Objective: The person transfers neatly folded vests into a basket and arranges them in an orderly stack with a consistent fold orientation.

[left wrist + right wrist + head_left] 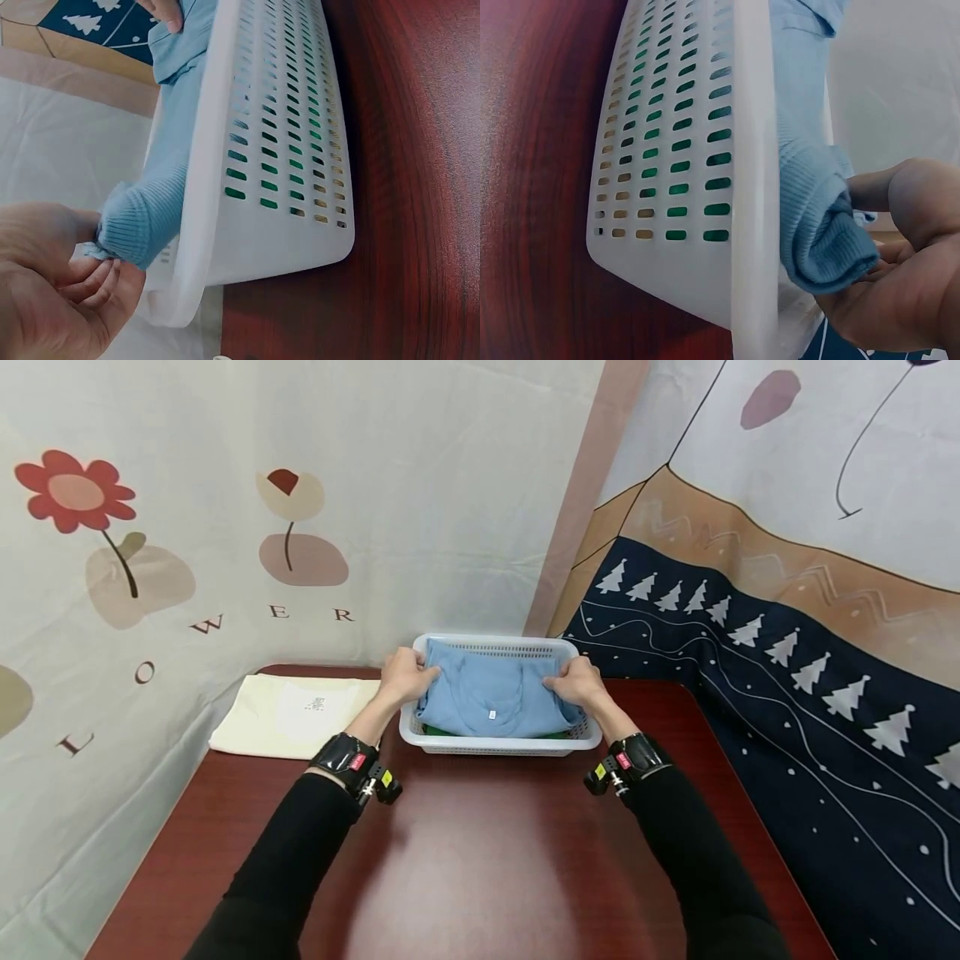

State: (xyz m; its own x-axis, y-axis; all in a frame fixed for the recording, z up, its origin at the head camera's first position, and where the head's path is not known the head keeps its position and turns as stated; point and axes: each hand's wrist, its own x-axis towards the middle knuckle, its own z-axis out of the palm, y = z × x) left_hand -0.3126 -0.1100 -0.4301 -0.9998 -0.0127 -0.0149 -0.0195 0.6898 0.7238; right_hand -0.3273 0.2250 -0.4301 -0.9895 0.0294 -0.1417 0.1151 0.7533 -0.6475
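Note:
A folded light-blue knit garment (487,689) with a small white neck label lies on top in a white perforated plastic basket (495,746). My left hand (406,677) pinches the garment's left end; the left wrist view shows its ribbed edge (139,225) between thumb and fingers. At the opposite end my right hand (579,683) grips the other side, where the ribbing (825,232) is bunched up over the rim in the right wrist view. Green fabric (435,730) shows beneath the blue garment, and through the basket's slots tan material appears below the green.
A folded cream cloth (292,714) with small dark print lies left of the basket on the dark red wooden table (487,860). Printed fabric curtains hang behind the table, pale with flowers (75,492) at left and navy with white trees (746,631) at right.

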